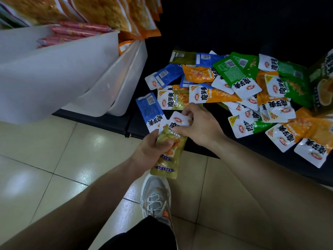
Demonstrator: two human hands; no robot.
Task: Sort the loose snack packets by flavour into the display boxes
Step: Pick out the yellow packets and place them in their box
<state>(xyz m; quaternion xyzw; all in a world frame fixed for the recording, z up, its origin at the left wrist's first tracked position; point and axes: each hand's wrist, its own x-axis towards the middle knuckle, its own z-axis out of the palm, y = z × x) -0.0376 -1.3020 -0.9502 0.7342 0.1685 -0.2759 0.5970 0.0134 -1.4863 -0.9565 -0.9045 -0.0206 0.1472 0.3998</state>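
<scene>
My left hand grips a small stack of olive-green snack packets over the shelf's front edge, their lower ends hanging over the floor. My right hand pinches the white top of the uppermost olive packet. A heap of loose packets in blue, orange, green and olive lies on the dark shelf to the right. A blue packet lies just left of my hands. At the far right edge, part of an olive display box shows.
White plastic bins stand on the shelf at the left; the rear one holds red sausage sticks. Orange snack bags hang above. Beige floor tiles and my grey shoe lie below.
</scene>
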